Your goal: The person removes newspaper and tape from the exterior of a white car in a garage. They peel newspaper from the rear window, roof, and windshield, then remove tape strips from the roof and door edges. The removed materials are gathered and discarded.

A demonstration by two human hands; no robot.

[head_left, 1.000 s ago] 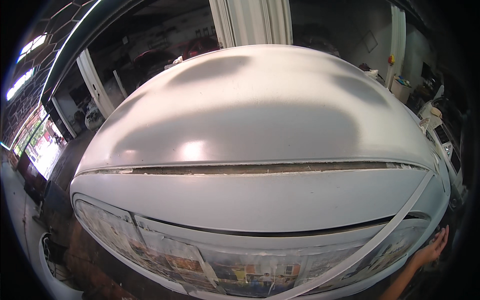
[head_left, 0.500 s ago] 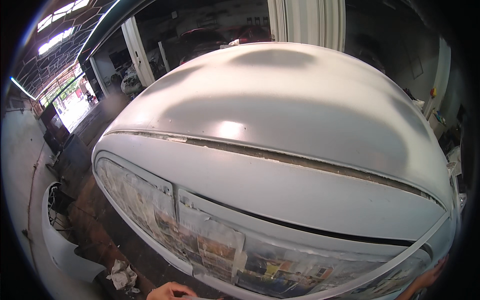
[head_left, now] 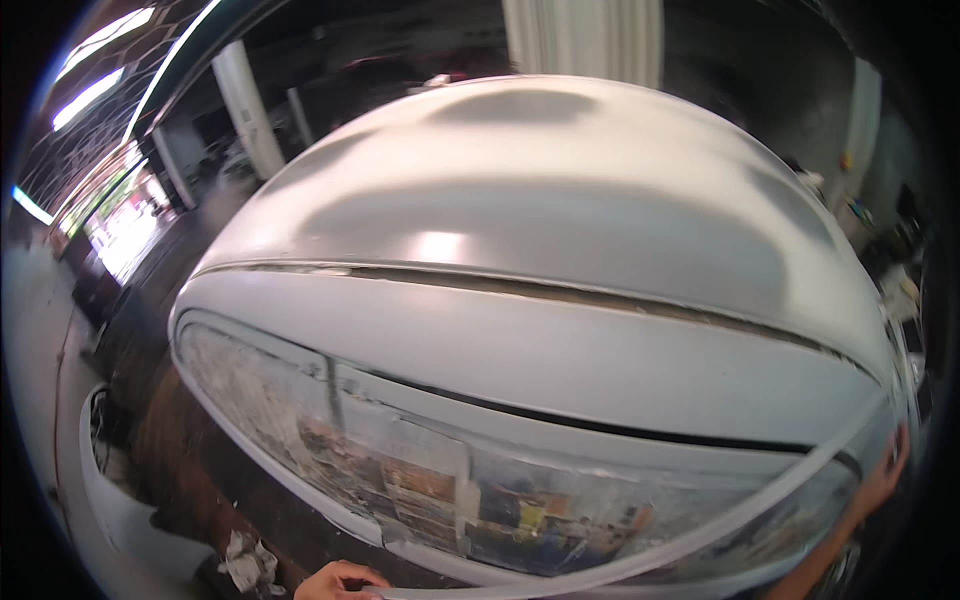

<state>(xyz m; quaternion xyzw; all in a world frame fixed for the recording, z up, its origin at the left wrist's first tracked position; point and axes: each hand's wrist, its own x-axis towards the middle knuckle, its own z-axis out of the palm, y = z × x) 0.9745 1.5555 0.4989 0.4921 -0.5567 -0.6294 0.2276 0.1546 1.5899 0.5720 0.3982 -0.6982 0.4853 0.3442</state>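
Note:
A long pale flexible strip (head_left: 730,515), which looks like tape, curves across the papered side windows of a car with a whitish-grey body (head_left: 560,345). Its lower left end is at my left hand (head_left: 338,581), whose fingers are closed on it at the bottom edge of the view. The strip's other end meets the car's front pillar at the right. There, my right hand (head_left: 884,474) reaches up beside the pillar, fingers upward and blurred; whether they grip anything is unclear. Newspaper (head_left: 425,485) and cloudy sheeting cover the windows. A brownish groove (head_left: 560,295) runs along the roof edge.
Crumpled paper (head_left: 248,562) lies on the dark floor left of the car. A detached pale body panel (head_left: 125,535) stands near the left wall. Behind the car are a pale ribbed column (head_left: 585,40) and a white post (head_left: 248,110).
My right hand has moved up along the car's front pillar, and more of its forearm shows. My left hand keeps the strip's end. The whole view has shifted slightly.

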